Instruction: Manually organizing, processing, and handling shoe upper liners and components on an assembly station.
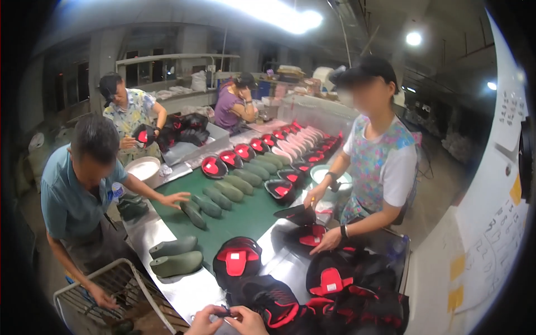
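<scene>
At the lower edge, my left hand [204, 322] and my right hand [249, 322] meet, fingers closed in a pinch on a small dark strip [223, 313] stretched between them. Its kind is too small to make out. Just right of my hands lies a black shoe upper [267, 296] with red lining and lacing. Beyond it rests another black upper [237, 261] with a red tongue turned up and a white label. More black and red uppers [330, 279] are piled to the right. Two green shoe lasts [177, 264] lie on the metal ledge at the left.
A green conveyor belt [245, 218] carries rows of lasts, uppers and pale pink insoles [296, 142]. A co-worker at right handles uppers; another at left reaches over lasts beside a wire cart [137, 273]. Two people work farther back. A white written-on board [491, 223] stands at right.
</scene>
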Action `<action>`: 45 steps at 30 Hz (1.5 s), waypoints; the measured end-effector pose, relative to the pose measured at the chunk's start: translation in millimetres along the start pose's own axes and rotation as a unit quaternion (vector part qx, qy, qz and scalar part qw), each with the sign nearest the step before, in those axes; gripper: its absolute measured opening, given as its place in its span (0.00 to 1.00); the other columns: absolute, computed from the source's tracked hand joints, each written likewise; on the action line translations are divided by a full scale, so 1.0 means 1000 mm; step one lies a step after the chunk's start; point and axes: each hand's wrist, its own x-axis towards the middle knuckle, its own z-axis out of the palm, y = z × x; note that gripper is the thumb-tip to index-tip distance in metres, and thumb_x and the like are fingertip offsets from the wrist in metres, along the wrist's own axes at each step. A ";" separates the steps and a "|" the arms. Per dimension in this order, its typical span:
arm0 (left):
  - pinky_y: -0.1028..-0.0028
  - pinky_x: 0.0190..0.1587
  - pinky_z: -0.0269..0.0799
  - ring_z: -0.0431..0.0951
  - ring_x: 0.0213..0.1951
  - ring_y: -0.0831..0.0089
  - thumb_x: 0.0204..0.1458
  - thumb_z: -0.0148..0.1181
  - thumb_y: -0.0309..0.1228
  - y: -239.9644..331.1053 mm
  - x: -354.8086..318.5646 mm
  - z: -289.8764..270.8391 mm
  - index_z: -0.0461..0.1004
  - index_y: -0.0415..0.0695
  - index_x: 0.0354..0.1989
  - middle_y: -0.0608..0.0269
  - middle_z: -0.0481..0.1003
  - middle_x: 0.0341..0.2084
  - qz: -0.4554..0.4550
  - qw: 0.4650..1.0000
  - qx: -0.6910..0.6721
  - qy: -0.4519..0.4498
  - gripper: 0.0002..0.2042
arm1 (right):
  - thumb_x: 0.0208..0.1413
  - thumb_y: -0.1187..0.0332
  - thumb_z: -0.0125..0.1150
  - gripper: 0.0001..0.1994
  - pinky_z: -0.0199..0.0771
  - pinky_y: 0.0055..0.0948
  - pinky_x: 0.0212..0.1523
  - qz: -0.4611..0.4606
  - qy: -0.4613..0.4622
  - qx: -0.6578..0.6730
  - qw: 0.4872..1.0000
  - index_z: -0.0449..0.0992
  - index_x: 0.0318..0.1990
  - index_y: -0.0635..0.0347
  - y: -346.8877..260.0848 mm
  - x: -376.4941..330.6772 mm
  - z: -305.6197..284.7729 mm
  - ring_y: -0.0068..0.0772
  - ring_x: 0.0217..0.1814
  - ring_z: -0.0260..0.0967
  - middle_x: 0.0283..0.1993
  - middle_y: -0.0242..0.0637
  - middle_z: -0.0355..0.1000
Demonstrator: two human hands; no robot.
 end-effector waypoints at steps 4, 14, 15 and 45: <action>0.73 0.41 0.67 0.72 0.37 0.70 0.45 0.54 0.22 0.011 -0.008 0.003 0.67 0.36 0.41 0.57 0.73 0.31 -0.032 0.998 -0.058 -0.014 0.13 | 0.38 0.67 0.65 0.13 0.68 0.31 0.27 -0.020 -0.016 -0.039 0.999 0.71 0.30 0.64 0.016 -0.004 -0.001 0.41 0.26 0.69 0.25 0.45 0.69; 0.74 0.38 0.68 0.73 0.36 0.71 0.48 0.51 0.21 -0.002 -0.023 0.011 0.67 0.36 0.43 0.56 0.73 0.33 0.005 1.000 -0.005 -0.029 0.12 | 0.43 0.61 0.59 0.12 0.65 0.41 0.26 -0.010 -0.070 -0.109 0.992 0.69 0.24 0.62 0.020 -0.017 -0.006 0.52 0.26 0.66 0.21 0.49 0.68; 0.74 0.37 0.68 0.73 0.35 0.72 0.48 0.51 0.21 -0.001 -0.024 0.011 0.67 0.36 0.41 0.57 0.73 0.32 -0.002 1.000 -0.012 -0.022 0.11 | 0.43 0.61 0.59 0.12 0.65 0.41 0.26 -0.011 -0.075 -0.118 0.990 0.69 0.24 0.62 0.018 -0.017 -0.006 0.52 0.26 0.66 0.21 0.49 0.68; 0.81 0.33 0.64 0.69 0.31 0.79 0.48 0.52 0.24 -0.011 -0.041 -0.002 0.65 0.39 0.40 0.64 0.70 0.30 -0.135 0.976 -0.173 -0.006 0.10 | 0.42 0.68 0.59 0.10 0.68 0.33 0.27 0.020 -0.153 -0.016 0.988 0.75 0.28 0.67 -0.008 -0.017 -0.003 0.45 0.26 0.70 0.24 0.50 0.70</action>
